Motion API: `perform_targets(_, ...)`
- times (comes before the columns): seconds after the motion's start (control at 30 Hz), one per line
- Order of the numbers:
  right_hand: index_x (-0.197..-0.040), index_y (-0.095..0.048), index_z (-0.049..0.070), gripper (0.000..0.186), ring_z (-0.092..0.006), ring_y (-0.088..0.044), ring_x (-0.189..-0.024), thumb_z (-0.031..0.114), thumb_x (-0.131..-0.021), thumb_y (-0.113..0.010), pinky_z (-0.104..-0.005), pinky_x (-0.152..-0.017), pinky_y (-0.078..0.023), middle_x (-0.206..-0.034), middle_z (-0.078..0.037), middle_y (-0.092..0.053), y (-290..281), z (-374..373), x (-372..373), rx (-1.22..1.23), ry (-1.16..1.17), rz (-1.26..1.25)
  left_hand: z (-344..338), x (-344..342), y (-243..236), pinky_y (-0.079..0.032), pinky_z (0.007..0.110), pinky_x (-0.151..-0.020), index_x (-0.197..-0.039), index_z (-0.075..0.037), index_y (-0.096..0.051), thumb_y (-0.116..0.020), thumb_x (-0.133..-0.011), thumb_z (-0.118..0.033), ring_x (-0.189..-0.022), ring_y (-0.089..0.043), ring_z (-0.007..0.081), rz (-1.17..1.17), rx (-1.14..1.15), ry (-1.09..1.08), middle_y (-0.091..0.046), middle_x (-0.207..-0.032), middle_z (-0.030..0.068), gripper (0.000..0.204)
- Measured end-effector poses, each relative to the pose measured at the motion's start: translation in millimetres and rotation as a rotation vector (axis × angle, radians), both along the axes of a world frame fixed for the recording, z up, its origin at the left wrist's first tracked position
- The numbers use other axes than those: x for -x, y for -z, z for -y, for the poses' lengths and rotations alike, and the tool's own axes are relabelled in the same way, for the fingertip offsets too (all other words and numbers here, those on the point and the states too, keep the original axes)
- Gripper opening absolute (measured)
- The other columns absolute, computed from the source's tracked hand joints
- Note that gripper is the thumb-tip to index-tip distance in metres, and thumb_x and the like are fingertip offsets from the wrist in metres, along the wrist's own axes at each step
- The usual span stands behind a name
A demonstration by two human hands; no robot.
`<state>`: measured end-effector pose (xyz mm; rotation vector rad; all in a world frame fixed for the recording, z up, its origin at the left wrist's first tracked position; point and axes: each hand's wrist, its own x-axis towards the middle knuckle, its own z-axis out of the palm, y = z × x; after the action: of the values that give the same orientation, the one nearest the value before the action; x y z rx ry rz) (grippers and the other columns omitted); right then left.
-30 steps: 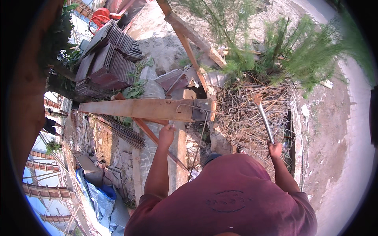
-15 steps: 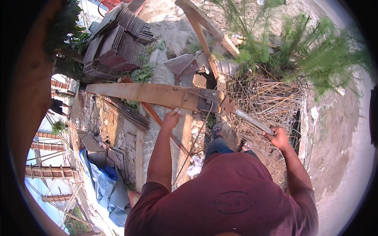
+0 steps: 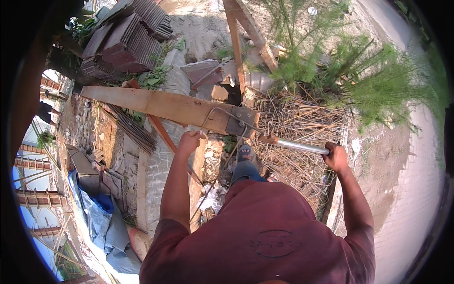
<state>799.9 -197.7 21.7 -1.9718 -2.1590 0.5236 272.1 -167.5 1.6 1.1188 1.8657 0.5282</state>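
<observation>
A long wooden plank lies across in front of me, with a dark metal plate fixed on its right end. A thin steel rod, bent at corners, rests over this plate. Its long tail slants down toward my body. Beside the plank's lower edge, my left hand is closed on the rod's near end. Out to the right, my right hand wraps round the far end of a silvery pipe handle. The handle's rusty head is by the plate; whether it grips the rod I cannot tell.
Many bent steel rods lie piled at right beneath the handle, beside a feathery green plant. Stacked roof tiles stand far left, with straight rods nearer. A blue tarp lies lower left. My sandalled foot stands below the plate.
The pipe handle has swung from a steep slant to nearly level, its head now lower beside the plate. My left hand stays on the rod. The whole view has shifted.
</observation>
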Motion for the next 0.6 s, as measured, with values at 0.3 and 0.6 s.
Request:
perform_targets(0.3,-0.077,-0.055,0.011,0.019,-0.0333,-0.057,-0.073,0.020,-0.063,-0.064,-0.0455,-0.073,-0.042,-0.073,-0.012,-0.057,1,-197,-21,-0.360,-0.433,0.130,-2,3,5,-0.037,0.032,-0.051,-0.086,-0.001,-0.070,-0.056,-0.090,-0.030,-0.050,-0.045,0.0126,-0.001,0.026,-0.008,-0.048,-0.053,0.0041,0.033)
perform_targets(0.6,-0.081,-0.062,0.017,0.016,-0.0252,-0.057,-0.077,0.021,-0.066,-0.067,-0.0398,-0.072,-0.040,-0.071,-0.004,-0.055,-44,-277,55,-0.455,-0.909,0.371,-2,-4,-14,-0.044,0.034,-0.060,-0.084,-0.002,-0.071,-0.057,-0.089,-0.030,-0.057,-0.055,0.0181,-0.019,0.097,-0.009,-0.060,-0.062,0.0108,0.032)
